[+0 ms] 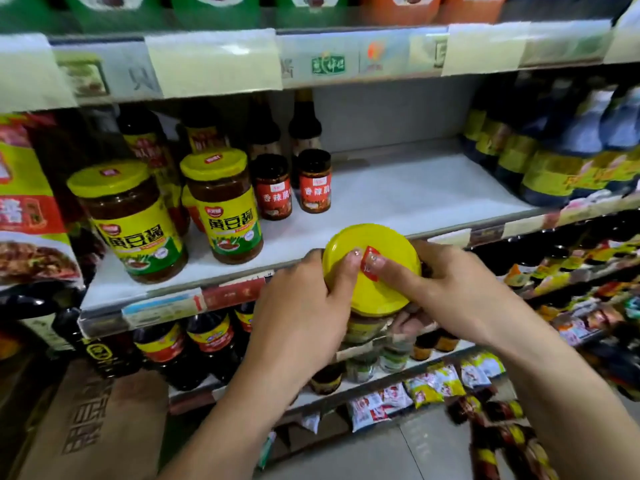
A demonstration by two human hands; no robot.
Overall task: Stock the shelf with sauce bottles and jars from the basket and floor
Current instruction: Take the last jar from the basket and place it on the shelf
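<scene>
Both hands' fingers [349,263] grip yellow-lidded jar [372,271] w/ white shop shelf [398,192] just beyond.

A yellow-lidded sauce jar [372,271] sits at frame centre, seen from above, just in front of the shelf [398,199] edge. On the shelf's left part stand two matching yellow-lidded jars [130,223] upright, with two small red-labelled jars [294,185] behind them.

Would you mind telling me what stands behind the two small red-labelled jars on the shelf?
Two tall dark bottles stand directly behind the red-labelled jars; their lower parts are hidden.
</scene>
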